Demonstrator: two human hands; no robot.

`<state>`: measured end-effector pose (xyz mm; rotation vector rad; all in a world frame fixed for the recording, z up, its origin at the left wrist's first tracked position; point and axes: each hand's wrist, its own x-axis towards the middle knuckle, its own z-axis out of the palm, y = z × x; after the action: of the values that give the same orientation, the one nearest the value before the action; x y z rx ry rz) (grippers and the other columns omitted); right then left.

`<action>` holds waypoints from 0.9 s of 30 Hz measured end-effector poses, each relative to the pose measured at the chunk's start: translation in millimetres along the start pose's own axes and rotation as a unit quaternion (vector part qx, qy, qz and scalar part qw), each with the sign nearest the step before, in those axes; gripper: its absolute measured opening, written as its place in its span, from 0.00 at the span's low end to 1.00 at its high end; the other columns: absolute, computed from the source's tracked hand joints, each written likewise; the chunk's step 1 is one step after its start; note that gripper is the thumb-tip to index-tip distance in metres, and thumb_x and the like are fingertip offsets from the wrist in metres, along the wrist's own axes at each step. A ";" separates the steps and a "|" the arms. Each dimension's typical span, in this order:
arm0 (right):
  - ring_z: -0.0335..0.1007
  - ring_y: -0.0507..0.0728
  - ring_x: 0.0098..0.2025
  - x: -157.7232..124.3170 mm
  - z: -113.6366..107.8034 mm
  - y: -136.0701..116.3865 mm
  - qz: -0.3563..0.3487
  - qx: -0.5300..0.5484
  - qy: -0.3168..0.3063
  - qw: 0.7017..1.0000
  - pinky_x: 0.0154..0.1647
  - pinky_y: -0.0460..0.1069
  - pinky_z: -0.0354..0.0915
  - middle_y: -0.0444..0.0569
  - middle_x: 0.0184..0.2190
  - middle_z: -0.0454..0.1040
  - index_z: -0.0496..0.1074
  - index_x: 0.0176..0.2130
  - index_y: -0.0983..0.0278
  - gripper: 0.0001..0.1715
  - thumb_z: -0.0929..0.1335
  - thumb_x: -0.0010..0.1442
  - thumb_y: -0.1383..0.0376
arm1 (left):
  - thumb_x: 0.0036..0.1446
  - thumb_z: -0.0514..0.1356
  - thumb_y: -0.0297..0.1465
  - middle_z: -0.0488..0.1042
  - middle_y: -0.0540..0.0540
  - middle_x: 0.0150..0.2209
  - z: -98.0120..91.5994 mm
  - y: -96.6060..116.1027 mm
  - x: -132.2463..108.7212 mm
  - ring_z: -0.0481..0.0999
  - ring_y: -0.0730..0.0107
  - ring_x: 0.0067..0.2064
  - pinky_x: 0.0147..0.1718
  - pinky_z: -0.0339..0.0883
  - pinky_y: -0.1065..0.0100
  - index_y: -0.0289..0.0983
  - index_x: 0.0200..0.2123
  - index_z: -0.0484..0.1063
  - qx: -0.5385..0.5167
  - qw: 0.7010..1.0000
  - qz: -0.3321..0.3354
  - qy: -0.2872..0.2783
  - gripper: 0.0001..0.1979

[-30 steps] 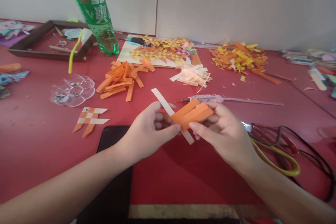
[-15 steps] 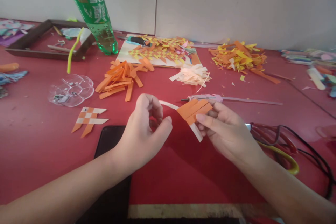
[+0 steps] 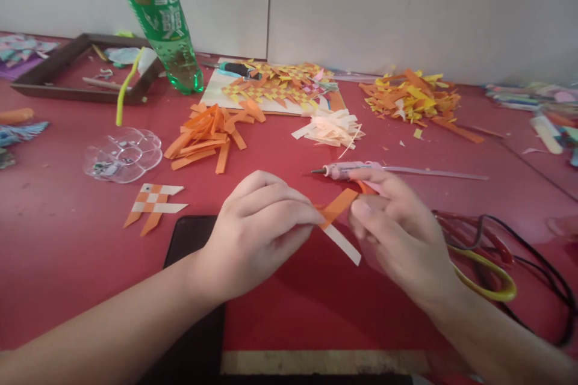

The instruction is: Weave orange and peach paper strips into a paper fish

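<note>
My left hand (image 3: 266, 228) is closed, its thumb and fingers pinching a small weave of orange paper strips (image 3: 338, 207). Out of that weave a white paper strip (image 3: 344, 245) slants down to the right. At its right side my right hand (image 3: 401, 234) has thumb and fingers round a bent orange strip; the fingers partly hide the grip. A finished-looking woven paper fish (image 3: 152, 200) in orange and white lies left of my hands. Just behind my right hand rests a pink glue gun (image 3: 336, 169) with a clear stick at its back.
Behind my hands are piles of orange strips (image 3: 203, 138), white strips (image 3: 329, 128) and yellow-orange strips (image 3: 410, 96). A green bottle (image 3: 165, 24), clear flower-shaped dish (image 3: 129, 153) and dark frame (image 3: 72, 93) stand left. Yellow-handled scissors (image 3: 506, 289) and a black cable (image 3: 551, 271) lie right.
My left hand has moved right and closed on the paper weave. My right hand has shifted slightly right, with an orange strip now bent back at its fingers.
</note>
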<state>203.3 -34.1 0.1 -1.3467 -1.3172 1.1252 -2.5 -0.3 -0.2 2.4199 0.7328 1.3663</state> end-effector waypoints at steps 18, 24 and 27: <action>0.72 0.56 0.34 -5.0 0.1 -7.6 -0.255 -0.165 -0.050 0.951 0.39 0.54 0.69 0.45 0.30 0.75 0.74 0.37 0.57 0.12 0.70 0.57 0.75 | 0.57 0.65 0.29 0.78 0.48 0.36 0.2 10.8 -3.8 0.78 0.69 0.39 0.44 0.71 0.65 0.39 0.45 0.70 -0.188 0.946 -0.250 -0.079 0.12; 0.72 0.54 0.33 -6.6 0.2 -4.1 -0.193 -0.124 -0.073 0.971 0.34 0.51 0.69 0.44 0.29 0.74 0.74 0.34 0.58 0.08 0.70 0.58 0.72 | 0.58 0.64 0.29 0.78 0.50 0.35 0.7 11.8 -3.8 0.78 0.71 0.38 0.42 0.71 0.67 0.40 0.46 0.69 -0.241 0.918 -0.302 -0.091 0.13; 0.70 0.53 0.31 -6.2 1.4 -4.0 -0.182 -0.111 -0.078 0.974 0.32 0.48 0.68 0.44 0.29 0.73 0.74 0.33 0.59 0.07 0.69 0.59 0.72 | 0.57 0.64 0.28 0.78 0.50 0.33 0.2 12.7 -3.1 0.78 0.71 0.36 0.42 0.70 0.66 0.39 0.45 0.69 -0.235 0.918 -0.305 -0.092 0.13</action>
<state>201.2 -40.2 3.9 -1.1239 -1.7655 0.8618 0.1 -12.7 3.4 1.7059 0.8842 0.9108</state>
